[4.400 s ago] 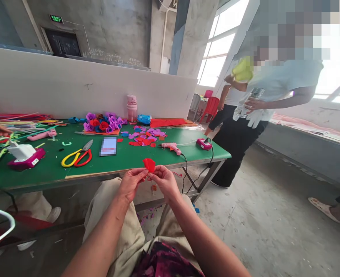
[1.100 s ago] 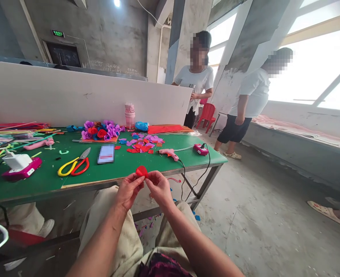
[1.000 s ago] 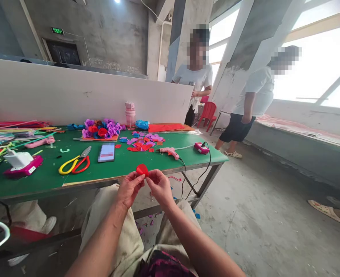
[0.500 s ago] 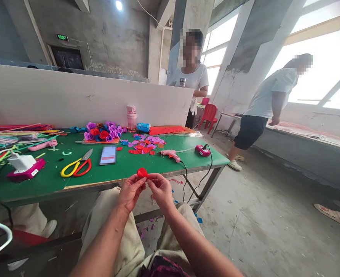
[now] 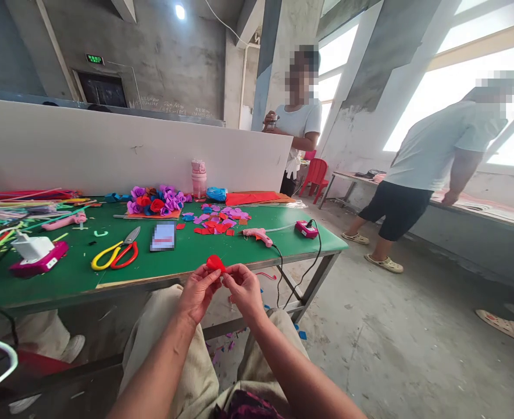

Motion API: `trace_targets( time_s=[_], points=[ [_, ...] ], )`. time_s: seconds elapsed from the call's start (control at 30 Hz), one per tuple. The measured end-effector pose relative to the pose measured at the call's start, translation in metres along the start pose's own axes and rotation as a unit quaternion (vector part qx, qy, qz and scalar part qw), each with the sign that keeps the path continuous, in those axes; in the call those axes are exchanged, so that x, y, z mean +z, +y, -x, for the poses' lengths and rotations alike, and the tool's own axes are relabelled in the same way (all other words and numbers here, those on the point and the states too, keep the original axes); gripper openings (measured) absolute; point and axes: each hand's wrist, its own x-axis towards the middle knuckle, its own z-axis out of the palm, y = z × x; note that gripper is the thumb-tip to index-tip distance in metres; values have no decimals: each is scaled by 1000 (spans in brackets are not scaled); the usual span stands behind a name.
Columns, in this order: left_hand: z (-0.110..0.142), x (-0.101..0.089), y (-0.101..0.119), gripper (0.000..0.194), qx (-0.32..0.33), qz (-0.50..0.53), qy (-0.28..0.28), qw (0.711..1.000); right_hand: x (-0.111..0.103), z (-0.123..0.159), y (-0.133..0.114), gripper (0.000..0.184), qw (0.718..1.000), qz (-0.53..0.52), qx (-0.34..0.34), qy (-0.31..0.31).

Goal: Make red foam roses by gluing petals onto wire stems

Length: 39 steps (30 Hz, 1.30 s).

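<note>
A small red paper petal (image 5: 214,263) is pinched between both my hands, just off the front edge of the green table (image 5: 187,253). My left hand (image 5: 200,291) grips its left side with thumb and fingers. At its lower right, the fingertips of my right hand (image 5: 242,286) are pressed together on it. Beyond my hands lie loose red, purple and blue paper pieces (image 5: 222,220). A pink glue gun (image 5: 258,235) rests to the right of them. Behind, to the left, sits a cluster of purple, red and blue paper flowers (image 5: 156,201).
Scissors (image 5: 116,255) and a phone (image 5: 163,236) lie left of centre. A purple power adapter (image 5: 306,228) is at the right end, its cord hanging down. Coloured stems (image 5: 25,203) pile up at left. One person (image 5: 300,110) stands behind the board, another (image 5: 435,151) leans at right.
The red petal is turned slightly and shows a more pointed shape between my fingers. At right, the leaning person has stepped further right; the person behind the board has lifted a hand to a bottle.
</note>
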Motion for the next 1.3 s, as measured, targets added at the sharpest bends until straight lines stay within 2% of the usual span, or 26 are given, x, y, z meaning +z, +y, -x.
trace_targets(
  time_s=[0.4,0.6,1.3],
  points=[
    [1,0,1,25,1,-15,1,1000,-1,-2,-6,16,999,-3,-16,-43],
    [2,-1,2,25,4,-30,1,1000,1,-4,-1,10,999,-13,-30,-19],
    [2,3,0,23,21,-31,13,999,2,-1,-4,9,998,12,-53,10]
  ],
)
